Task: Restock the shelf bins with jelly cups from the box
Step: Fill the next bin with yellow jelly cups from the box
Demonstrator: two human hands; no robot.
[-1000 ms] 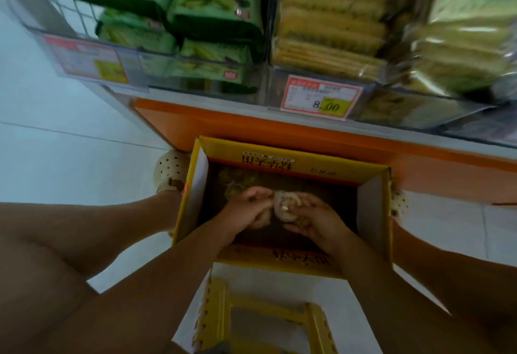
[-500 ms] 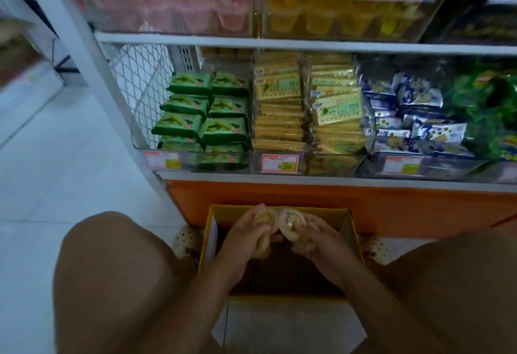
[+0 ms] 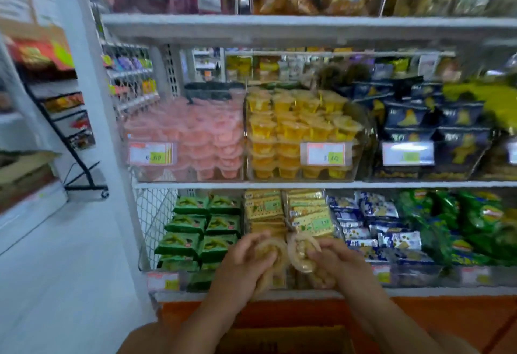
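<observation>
Your left hand (image 3: 246, 262) and right hand (image 3: 333, 262) each grip jelly cups (image 3: 302, 250), fingers curled. Both are raised side by side above the box (image 3: 282, 339).

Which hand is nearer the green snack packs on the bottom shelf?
Left. The left hand, gripping jelly cups, sits just right of the green snack packs; the right hand, also gripping cups, is farther right, beyond it.

We read 6.60 on the pink bin (image 3: 134, 175) price tag (image 3: 152, 153) and the yellow bin (image 3: 279, 178) price tag (image 3: 326, 154).
</observation>
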